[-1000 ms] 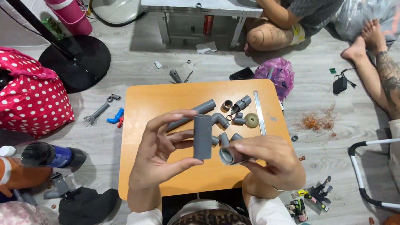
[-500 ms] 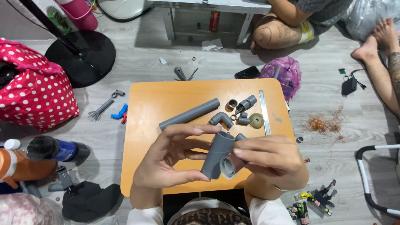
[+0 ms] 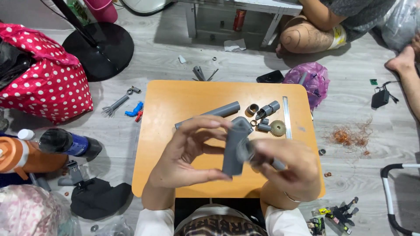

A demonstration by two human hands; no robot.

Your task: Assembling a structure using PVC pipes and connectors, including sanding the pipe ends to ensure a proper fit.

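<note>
One grey pipe piece [image 3: 233,150] is held upright above the near half of the table [image 3: 175,113], between both hands. On the table lie one long pipe [image 3: 209,114], one elbow [image 3: 242,123], one brown ring [image 3: 253,109], one gear [image 3: 278,128], one ruler [image 3: 287,118], and what appear to be two short grey fittings [image 3: 267,109] beside the ring; a smaller ring near them is too small to count with certainty. On the floor to the left lie one blue fitting [image 3: 133,109] and one grey forked tool [image 3: 114,105], near one red spotted bag [image 3: 48,85] and one black round stand base [image 3: 99,49]. One purple bag [image 3: 308,81] sits just off the table's far right corner, and a tangle of copper wire [image 3: 350,136] lies on the floor at right. Another person's knee [image 3: 302,37] shows at the top. The raised hands hide the table's near middle. The left hand [image 3: 188,153] is raised with palm inward, thumb under the piece's lower end and fingers curled over its top, gripping it. The right hand [image 3: 284,168] is blurred; its fingers are closed around a second grey part [image 3: 246,150] touching the piece's side.
</note>
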